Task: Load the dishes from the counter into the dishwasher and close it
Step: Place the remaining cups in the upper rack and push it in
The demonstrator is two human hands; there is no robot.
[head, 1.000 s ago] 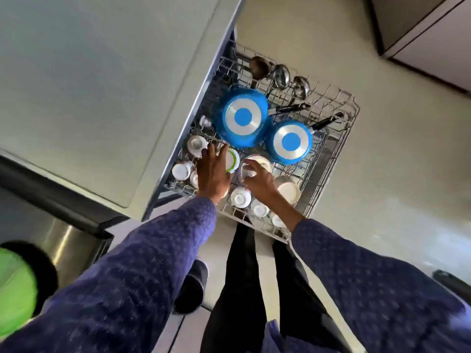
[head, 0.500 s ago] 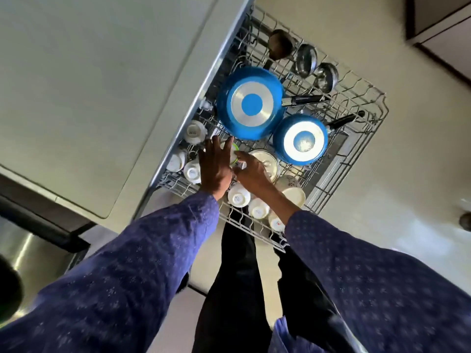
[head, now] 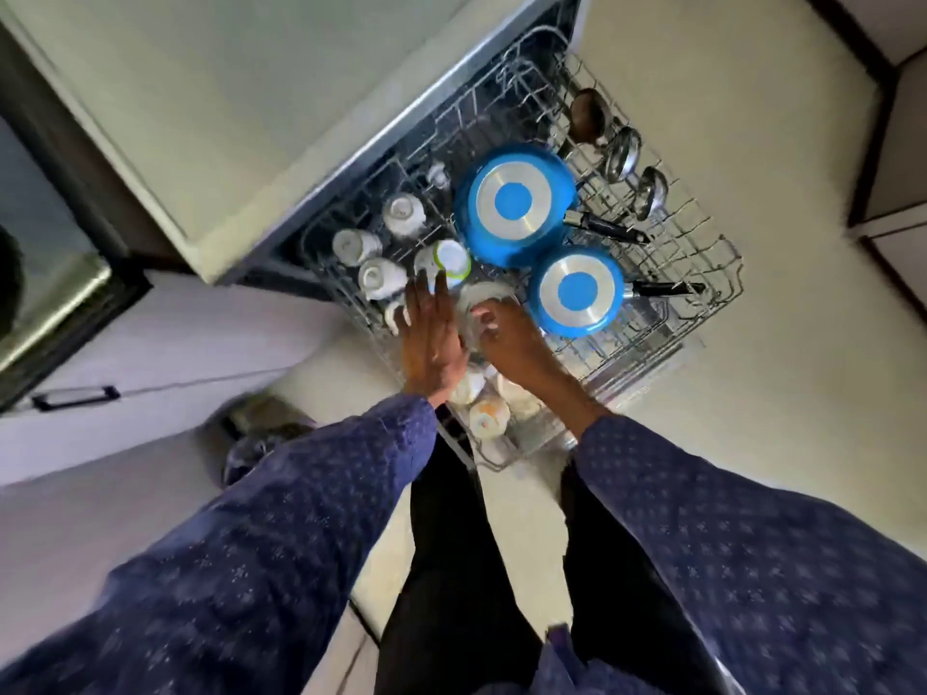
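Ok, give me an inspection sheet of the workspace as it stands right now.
Surface: wire dishwasher rack pulled out, loaded.
Job's things: large blue pan and small blue pan upside down; white cups inverted; green-rimmed cup; ladles at far edge.
Clutter: nothing seen.
Hands: left hand flat, fingers straight; right hand curled on a blurred dish, unidentifiable.
Cables: nothing seen.
Surroundings: countertop, pale floor.

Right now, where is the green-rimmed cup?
In the head view the green-rimmed cup sits upside down in the rack, just left of the large blue pan and just beyond the left hand fingertips.
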